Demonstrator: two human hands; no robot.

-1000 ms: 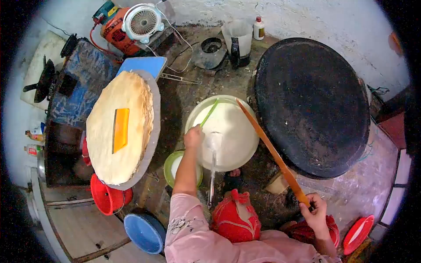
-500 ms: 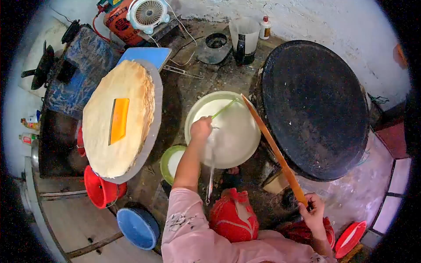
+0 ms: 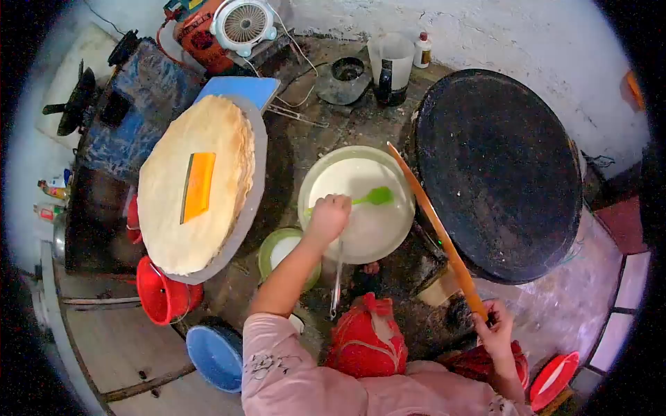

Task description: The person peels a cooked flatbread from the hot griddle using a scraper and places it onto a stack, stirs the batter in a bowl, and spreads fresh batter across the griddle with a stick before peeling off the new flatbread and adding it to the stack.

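Note:
My left hand [image 3: 329,218] is closed around the handle of a green spatula [image 3: 378,196] over a wide pale bowl [image 3: 310,243]. White, batter-like liquid [image 3: 347,177] fills part of this bowl, and the spatula's broad head shows above it. A metal ladle [image 3: 337,288] leans with its handle over the near rim. Gripped at its lower end by my right hand [image 3: 495,327], a long flat wooden stick [image 3: 438,232] slants up between the bowl and a large round black griddle [image 3: 498,173]. Its far tip is near the bowl's right rim.
On the left, a stack of thin round pancakes [image 3: 187,139] bears an orange scraper [image 3: 199,186]. A small green bowl [image 3: 267,260] of white liquid stands beside the big bowl. Red [image 3: 154,295] and blue [image 3: 215,357] buckets sit lower left. A pitcher [image 3: 390,59] and fan [image 3: 243,26] are behind.
The green spatula has swung and turned, so its broad head now shows toward the right of the bowl. My left hand has shifted slightly; my right hand still holds the wooden stick.

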